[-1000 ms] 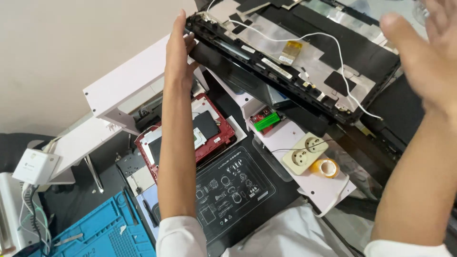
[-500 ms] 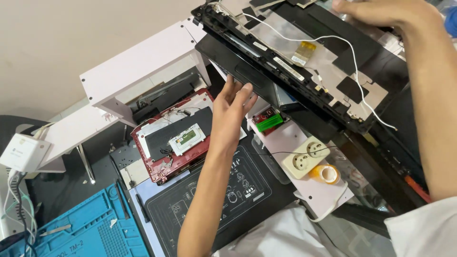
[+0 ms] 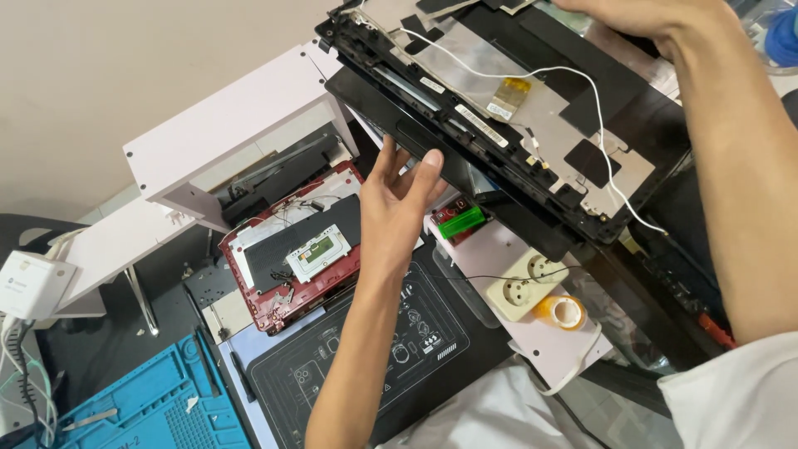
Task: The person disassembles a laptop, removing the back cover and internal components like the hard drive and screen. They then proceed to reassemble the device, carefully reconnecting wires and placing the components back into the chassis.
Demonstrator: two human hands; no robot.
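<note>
Cluttered bench against a beige wall: blue silicone mat, black work mat, red laptop palmrest, beige power socket, tape roll. Left hand open, fingers spread, fingertips touching the front edge of the opened laptop lid assembly. Right hand rests on its far edge; grip unclear, partly out of view.

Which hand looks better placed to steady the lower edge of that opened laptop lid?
Probably the left hand: its fingertips already touch the lower edge of the black laptop lid. The right hand rests at the far top edge.
</note>
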